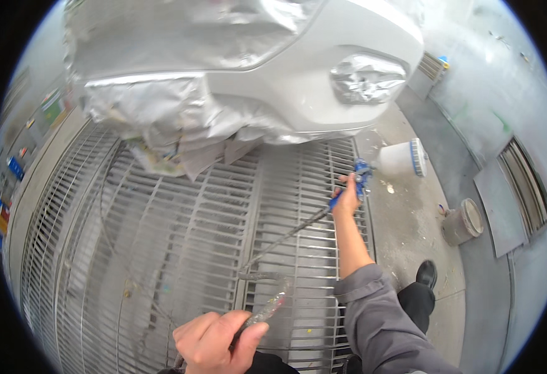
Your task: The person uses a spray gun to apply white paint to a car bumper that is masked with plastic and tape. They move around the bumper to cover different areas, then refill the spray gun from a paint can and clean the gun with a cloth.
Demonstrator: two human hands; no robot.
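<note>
My right hand is wrapped round a blue spray gun, held out to the right of the car. A white cup with a blue-edged lid is attached to the gun and points right. From the gun's handle a dark air hose runs down over the floor grating and bends back toward me. Close to my body, my left hand grips the hose's paint-spattered near part. Ahead stands a silver-grey car body, its bumper partly covered with shiny masking film.
Slatted metal grating covers the floor under the car and in front of me. A paint-stained bucket stands on the concrete strip at right, near a wall vent. Masking paper hangs low beneath the bumper.
</note>
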